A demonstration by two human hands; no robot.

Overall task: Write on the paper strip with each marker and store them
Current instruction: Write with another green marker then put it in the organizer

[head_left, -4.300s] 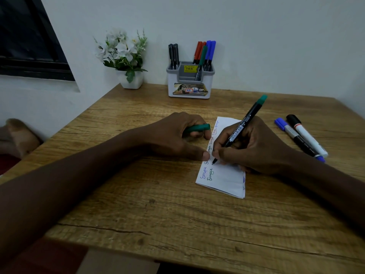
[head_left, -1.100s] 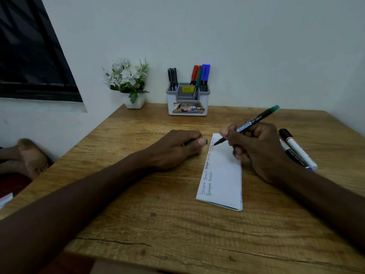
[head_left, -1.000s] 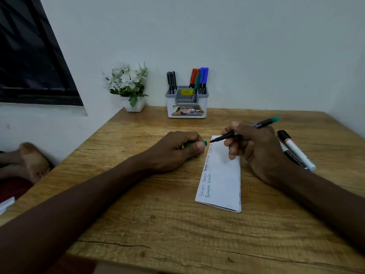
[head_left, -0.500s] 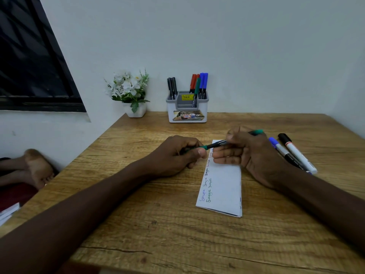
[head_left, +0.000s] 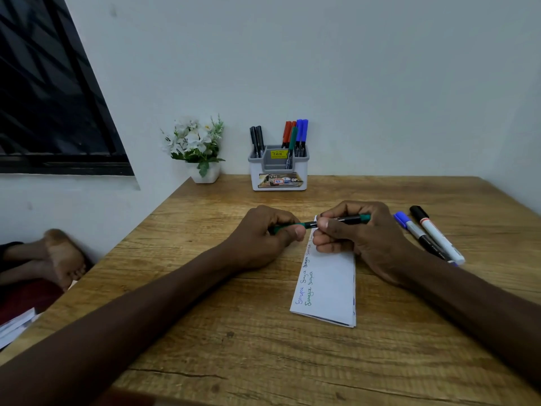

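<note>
Green marker [head_left: 339,221] held level and crosswise just above the far end of the paper strip [head_left: 330,285], gripped between both hands. Right hand [head_left: 363,235] wrapped round the black barrel, thumb and forefinger pinching near the tip end, other fingers curled underneath, green tail end poking out past the knuckles. Left hand [head_left: 263,238] closed round the green cap [head_left: 288,227], thumb on the near side, cap mouth meeting the green marker's tip. Fully seated or not: cannot tell. Hands almost touching, wrists low over the worktop [head_left: 248,356], both forearms stretched across the wood.

Paper strip white and folded, lying lengthwise away from the body, far end tucked under the right hand's curled fingers. Short handwritten words in blue, black and green down its left margin.

Right of the strip, two more markers flat on the worktop, side by side and close together: blue-capped marker [head_left: 415,231] nearer the right hand, black-capped white marker [head_left: 437,235] just beyond it.

At the back, against the wall, a grey-and-white holder [head_left: 278,184] with a yellow sticker inside and a printed label on the front. Black markers [head_left: 257,140] upright at its left end. Red markers [head_left: 287,132] and blue markers [head_left: 302,132] at its right end, with one stored green pen [head_left: 292,148] leaning in front of them.

Left of the holder, a small white pot of white flowers [head_left: 196,142]. Dark window [head_left: 52,92] in the left wall. Beyond the worktop's left edge, a bare foot [head_left: 63,256] and, lower down, a stack of papers [head_left: 14,326].
</note>
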